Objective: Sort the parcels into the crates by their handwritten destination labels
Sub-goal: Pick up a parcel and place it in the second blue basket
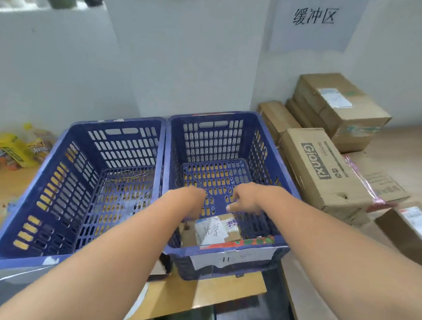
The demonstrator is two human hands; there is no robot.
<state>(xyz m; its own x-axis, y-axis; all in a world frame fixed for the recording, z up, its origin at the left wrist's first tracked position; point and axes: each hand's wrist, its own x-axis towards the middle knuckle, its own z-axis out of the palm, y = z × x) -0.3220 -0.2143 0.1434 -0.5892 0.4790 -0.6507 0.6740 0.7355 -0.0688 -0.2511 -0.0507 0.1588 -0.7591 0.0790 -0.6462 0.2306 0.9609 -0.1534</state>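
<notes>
Two blue slatted crates stand side by side: the left crate (56,197) holds nothing, and the right crate (269,149) holds one small cardboard parcel (234,234) at its near end. A white handwritten label (212,230) lies on top of the parcel. Both my arms reach into the right crate just above it. My left hand (192,199) hangs over the parcel's left edge with its fingers bent down out of sight. My right hand (248,201) hovers above the parcel with loosely spread fingers and holds nothing. A white paper tag (231,260) is stuck on the right crate's front wall.
Several cardboard boxes are stacked to the right, among them a "Gionxi" box (323,172) and a taller stack (337,107) by the wall. Another labelled box (410,228) lies at the far right. Yellow bottles and packets (17,148) lie left of the crates. A paper sign (314,15) hangs on the wall.
</notes>
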